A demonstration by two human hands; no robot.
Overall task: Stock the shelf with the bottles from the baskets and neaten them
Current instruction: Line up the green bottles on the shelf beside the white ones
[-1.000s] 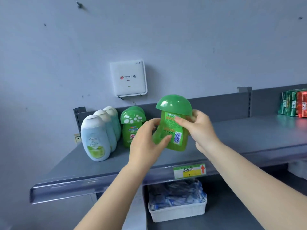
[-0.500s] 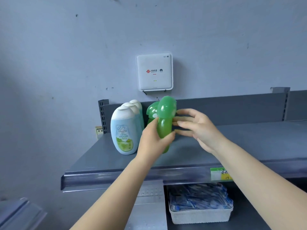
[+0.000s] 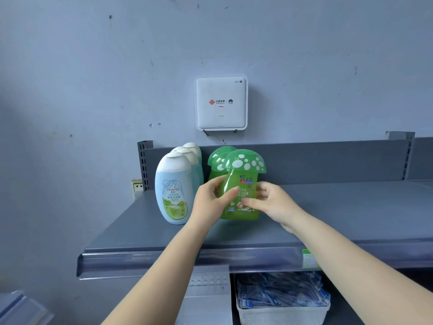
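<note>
Both hands, left hand (image 3: 209, 202) and right hand (image 3: 273, 202), pinch mushroom-capped green bottle (image 3: 242, 184) (neighbour reads "Biving").

I see green bottle (image 3: 241, 195), cap white-spotted; pale blue bottle (image 3: 174, 195), white cap, green label art; grey shelf (image 3: 351, 214); white wall box (image 3: 221, 103).

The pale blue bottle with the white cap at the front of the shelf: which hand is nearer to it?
Left. The left hand grips the green mushroom-capped bottle right beside the pale blue bottle with the white cap; the right hand holds the green bottle's far side.
</note>
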